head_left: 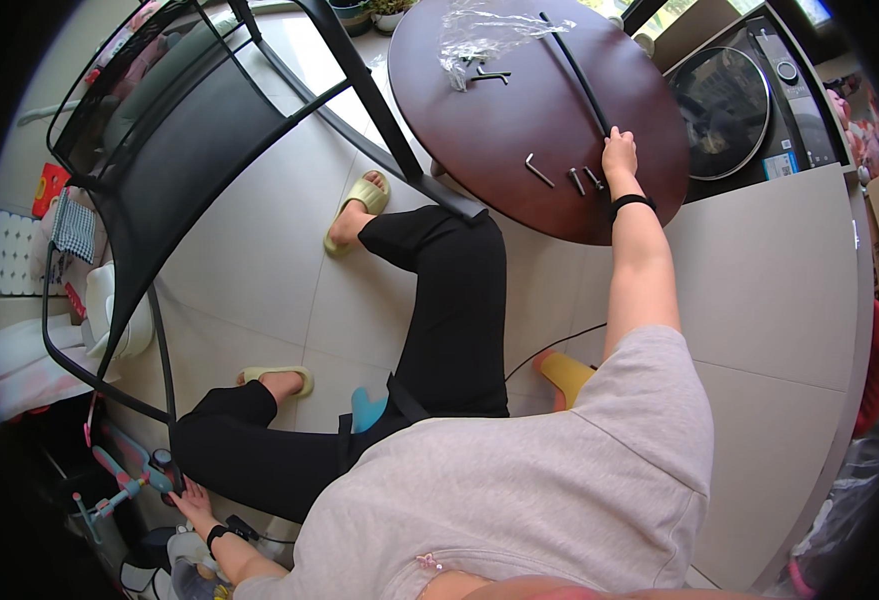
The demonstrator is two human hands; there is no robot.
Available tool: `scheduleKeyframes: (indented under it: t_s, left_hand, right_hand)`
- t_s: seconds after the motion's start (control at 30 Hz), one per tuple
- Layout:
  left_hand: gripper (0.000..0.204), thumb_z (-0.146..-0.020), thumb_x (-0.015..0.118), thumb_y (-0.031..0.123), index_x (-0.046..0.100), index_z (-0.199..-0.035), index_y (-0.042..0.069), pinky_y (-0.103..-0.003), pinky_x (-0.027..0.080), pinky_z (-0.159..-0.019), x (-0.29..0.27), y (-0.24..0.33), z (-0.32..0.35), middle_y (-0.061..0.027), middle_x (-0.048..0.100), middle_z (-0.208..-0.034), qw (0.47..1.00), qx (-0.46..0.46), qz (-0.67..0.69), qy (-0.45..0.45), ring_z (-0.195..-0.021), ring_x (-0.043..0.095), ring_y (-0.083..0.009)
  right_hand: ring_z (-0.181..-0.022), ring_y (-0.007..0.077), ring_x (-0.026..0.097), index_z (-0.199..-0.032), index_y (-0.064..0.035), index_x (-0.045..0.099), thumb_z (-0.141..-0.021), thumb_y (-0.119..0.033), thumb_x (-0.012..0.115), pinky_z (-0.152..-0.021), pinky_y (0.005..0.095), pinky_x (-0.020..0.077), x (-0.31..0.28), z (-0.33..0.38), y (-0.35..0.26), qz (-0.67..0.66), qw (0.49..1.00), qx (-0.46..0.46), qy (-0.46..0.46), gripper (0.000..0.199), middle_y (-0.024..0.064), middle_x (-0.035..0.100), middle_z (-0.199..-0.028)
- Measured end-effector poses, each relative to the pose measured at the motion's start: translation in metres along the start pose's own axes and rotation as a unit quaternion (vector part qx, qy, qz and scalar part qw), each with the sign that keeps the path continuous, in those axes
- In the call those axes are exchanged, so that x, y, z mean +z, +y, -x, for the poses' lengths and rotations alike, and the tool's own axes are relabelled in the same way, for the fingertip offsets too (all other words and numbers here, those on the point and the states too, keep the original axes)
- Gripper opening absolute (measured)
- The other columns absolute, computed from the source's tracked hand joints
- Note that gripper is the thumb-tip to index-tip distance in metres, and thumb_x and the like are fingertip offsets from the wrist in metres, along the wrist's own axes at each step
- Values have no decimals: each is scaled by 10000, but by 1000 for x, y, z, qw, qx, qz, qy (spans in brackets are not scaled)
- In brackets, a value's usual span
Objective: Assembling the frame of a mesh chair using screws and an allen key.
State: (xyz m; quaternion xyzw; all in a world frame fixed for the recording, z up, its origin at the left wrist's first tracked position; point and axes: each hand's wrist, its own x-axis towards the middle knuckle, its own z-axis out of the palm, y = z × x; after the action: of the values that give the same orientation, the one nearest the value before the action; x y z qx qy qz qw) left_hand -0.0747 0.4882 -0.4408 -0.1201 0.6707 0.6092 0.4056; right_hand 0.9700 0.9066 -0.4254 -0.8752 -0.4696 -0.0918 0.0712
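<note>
My right hand (619, 155) is closed on the near end of a thin black rod (577, 80), which lies across the round dark-brown table (439, 125). Close by on the tabletop are an L-shaped hex key (539, 171) and some bolts (577, 181). Down at the lower left, my left hand (196, 505) has its fingers spread beside a small dark round part (164, 462), just past my knee; nothing shows in its grip. A black metal frame with a mesh panel (199, 130) stands at the left, and one of its bars reaches my knee.
Crumpled clear plastic (474, 40) and small black angled pieces (489, 76) lie on the far part of the table. An appliance with a round glass lid (724, 110) sits right of it. A blue-and-pink wheeled toy (124, 485) is near my left hand.
</note>
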Motion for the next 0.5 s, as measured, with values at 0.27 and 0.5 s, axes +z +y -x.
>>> scheduleKeyframes:
  t_s: [0.27,0.5]
  left_hand:
    - [735,-796,467,622,331,-1257,66,-286,394,-766,-1,2,-5,15,560,-1139,999,5,1,39,-974,501,-135]
    - [675,-806,459,606,380,-1208,69,-280,432,-703,0,-2,-7,12,604,-1051,1000,12,0,11,-870,557,-143]
  right_hand:
    - [-1075,260,475,-1197,-108,481,-879,-241,496,-850,391,442,9,1,-2,34,999,-4,-5,345,91,499,-1104]
    - [-1109,306,449,-1249,-97,442,-855,-248,522,-899,416,405,-1,15,-1,-53,993,-21,107,431,131,468,-1190]
